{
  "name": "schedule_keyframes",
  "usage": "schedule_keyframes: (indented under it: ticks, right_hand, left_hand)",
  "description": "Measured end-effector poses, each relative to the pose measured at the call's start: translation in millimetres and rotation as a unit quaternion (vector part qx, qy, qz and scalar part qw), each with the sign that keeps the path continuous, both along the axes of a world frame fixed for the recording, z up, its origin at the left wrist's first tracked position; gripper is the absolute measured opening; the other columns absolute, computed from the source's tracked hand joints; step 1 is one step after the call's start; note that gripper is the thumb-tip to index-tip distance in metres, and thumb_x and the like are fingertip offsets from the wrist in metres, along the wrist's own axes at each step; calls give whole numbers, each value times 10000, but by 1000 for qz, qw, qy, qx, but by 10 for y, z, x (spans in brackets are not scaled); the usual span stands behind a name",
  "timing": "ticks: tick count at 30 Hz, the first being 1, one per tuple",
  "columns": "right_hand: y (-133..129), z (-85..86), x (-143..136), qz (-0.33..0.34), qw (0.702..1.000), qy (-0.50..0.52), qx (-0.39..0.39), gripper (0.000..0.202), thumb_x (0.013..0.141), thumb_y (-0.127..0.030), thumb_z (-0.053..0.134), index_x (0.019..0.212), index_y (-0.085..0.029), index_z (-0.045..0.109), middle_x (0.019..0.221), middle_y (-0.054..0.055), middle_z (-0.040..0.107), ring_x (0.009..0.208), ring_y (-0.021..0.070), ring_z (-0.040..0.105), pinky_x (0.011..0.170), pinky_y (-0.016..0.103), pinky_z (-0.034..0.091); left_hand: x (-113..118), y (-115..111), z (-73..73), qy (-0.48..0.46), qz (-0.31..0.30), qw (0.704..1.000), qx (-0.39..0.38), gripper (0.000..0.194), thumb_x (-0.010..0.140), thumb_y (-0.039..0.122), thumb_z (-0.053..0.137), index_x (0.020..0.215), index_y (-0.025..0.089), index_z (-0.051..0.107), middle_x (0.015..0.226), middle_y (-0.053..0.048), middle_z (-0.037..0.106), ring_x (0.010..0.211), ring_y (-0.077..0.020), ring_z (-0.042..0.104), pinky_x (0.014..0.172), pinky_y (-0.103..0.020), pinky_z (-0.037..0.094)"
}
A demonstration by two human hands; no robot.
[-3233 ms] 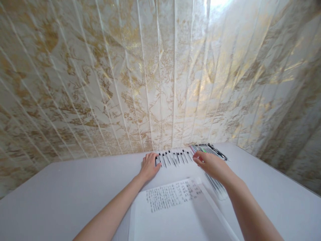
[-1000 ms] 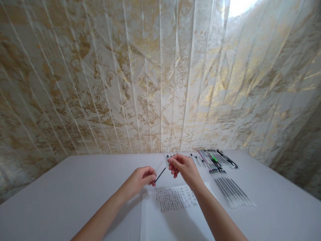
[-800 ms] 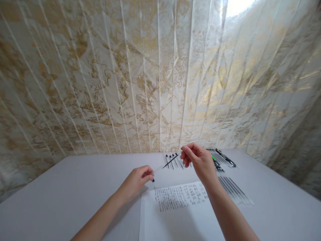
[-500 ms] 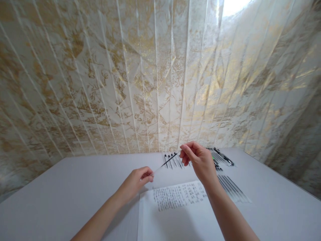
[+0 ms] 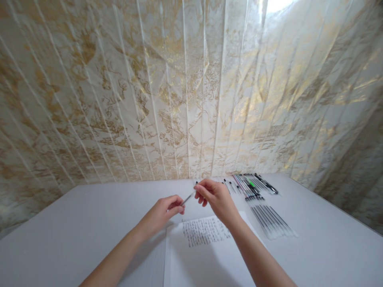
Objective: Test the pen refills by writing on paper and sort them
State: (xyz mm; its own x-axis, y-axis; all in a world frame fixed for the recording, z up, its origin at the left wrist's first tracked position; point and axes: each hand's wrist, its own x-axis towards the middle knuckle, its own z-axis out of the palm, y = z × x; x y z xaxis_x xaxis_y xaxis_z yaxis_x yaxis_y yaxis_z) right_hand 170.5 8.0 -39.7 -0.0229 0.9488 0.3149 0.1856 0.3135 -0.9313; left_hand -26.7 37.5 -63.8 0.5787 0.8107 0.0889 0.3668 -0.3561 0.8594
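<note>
A slim pen refill [image 5: 188, 198], dark with a paler end, slants between my two hands above the table. My left hand [image 5: 168, 209] pinches its lower end with thumb and fingers. The upper end is in the fingertips of my right hand [image 5: 213, 194], whose thumb is pressed to the index finger. Below my hands lies a white sheet of paper [image 5: 194, 263] with rows of dark handwriting across its upper part. My right wrist and forearm hide part of the sheet.
On the white table [image 5: 89, 223], a row of refills [image 5: 271, 221] lies to the right of the paper. Behind it are several pens [image 5: 247, 186], one with green. Thin black-tipped pieces [image 5: 229, 185] lie behind my right hand. A gold-patterned sheet [image 5: 167, 99] hangs beyond.
My right hand has moved left and slightly down, closer to my left hand, so less of the refill shows between them. More pens are uncovered at the right.
</note>
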Motion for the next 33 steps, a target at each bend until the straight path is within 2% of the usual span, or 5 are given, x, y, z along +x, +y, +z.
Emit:
schedule_keyframes:
  ticks: [5, 10, 14, 21, 33]
  right_hand:
    - [131, -381, -240, -15, 970, -242, -29, 258, 881, -236, 527, 1121, -166, 591, 801, 26, 672, 631, 129, 609, 596, 243, 482]
    - [206, -673, -480, -58, 935, -350, -18, 123, 760, -87, 624, 861, -130, 679, 917, 128, 677, 935, 271, 597, 783, 349, 447]
    - [236, -797, -571, -64, 934, -351, -14, 125, 741, -49, 596, 721, -152, 665, 901, 126, 677, 940, 274, 592, 813, 361, 424]
    - [300, -630, -272, -56, 975, -215, -4, 113, 833, -170, 529, 861, -183, 637, 689, 13, 668, 620, 138, 611, 610, 239, 472]
    - [168, -280, -42, 13, 992, -119, 28, 180, 780, -150, 555, 881, -184, 699, 706, 13, 677, 624, 127, 603, 641, 251, 493]
  left_hand:
    - [-125, 129, 1, -34, 15, 999, 34, 207, 868, 319, 438, 973, 195, 565, 827, -22, 648, 834, -177, 604, 820, -293, 439]
    - [-278, 249, -53, 105, 30, 991, 73, 246, 807, 205, 396, 985, 185, 566, 789, -11, 631, 776, -166, 595, 783, -286, 426]
    - [-316, 255, -100, 158, 14, 986, 58, 244, 760, 181, 409, 916, 177, 596, 741, -5, 631, 757, -172, 588, 744, -269, 419]
    - [-323, 235, -44, 166, 17, 984, 64, 261, 806, 224, 392, 968, 173, 591, 800, -24, 652, 770, -173, 596, 753, -268, 421]
    - [-233, 117, 83, 116, -27, 990, 73, 262, 869, 249, 367, 995, 202, 593, 845, -11, 650, 821, -160, 592, 792, -256, 411]
